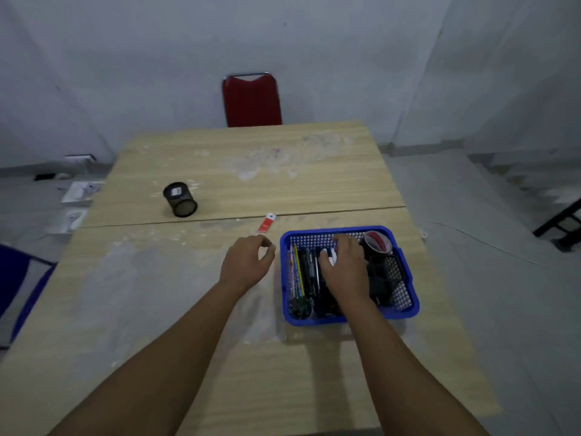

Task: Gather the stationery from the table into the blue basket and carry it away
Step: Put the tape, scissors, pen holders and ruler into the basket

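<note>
Head view: blue basket (408, 272) sits near-right on the tabletop (239, 171), w/ pens and pencils (301, 269) along its left side, a red tape roll (379, 242) at the far-right corner and a black mesh holder (388, 275) on the right. Your right hand (344, 267) is down inside the basket, fingers curled round a small white item (332, 258). Your left hand (246, 261) hovers just left of the basket, fingers loosely curled, holding nothing. Red-white eraser (266, 222) lies just beyond it. Black pen cup (180, 199) lies tipped over, far left. Red chair (251, 100) beyond the far edge.
</note>
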